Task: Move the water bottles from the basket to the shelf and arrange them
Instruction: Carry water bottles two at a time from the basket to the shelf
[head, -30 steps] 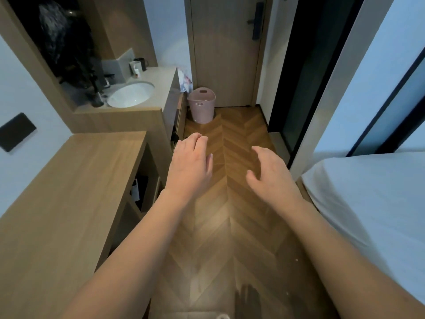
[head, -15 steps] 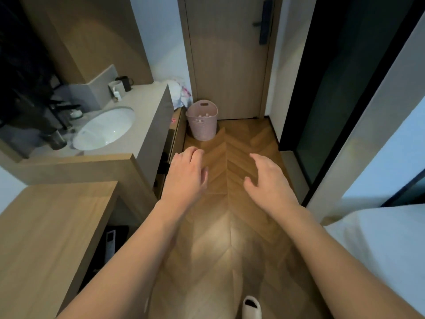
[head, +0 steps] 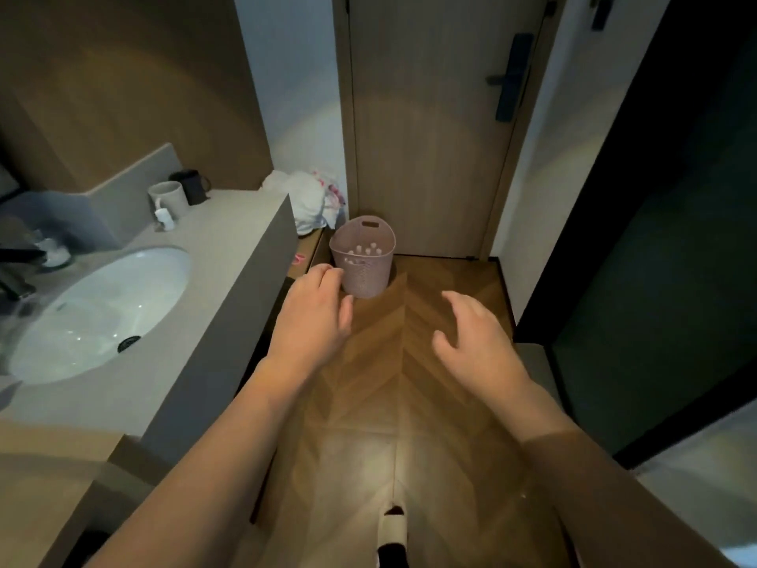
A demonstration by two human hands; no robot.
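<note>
Ahead, a pink perforated plastic basket point(head: 363, 260) is seen on the herringbone wood floor point(head: 413, 362) by the door point(head: 430, 125), white bottle caps point(head: 366, 251) clustered inside. Both the left hand point(head: 313, 319) and right hand point(head: 477, 338) are held out empty, fingers loosely spread. A smooth oval sink point(head: 94, 313) is set into the grey counter point(head: 229, 256).

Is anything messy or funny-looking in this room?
A little. A crumpled white plastic bag slumps at the far end of the grey sink counter. The pink plastic basket stands upright on the floor by the door, bottle caps showing. Nothing looks spilled or broken.
</note>
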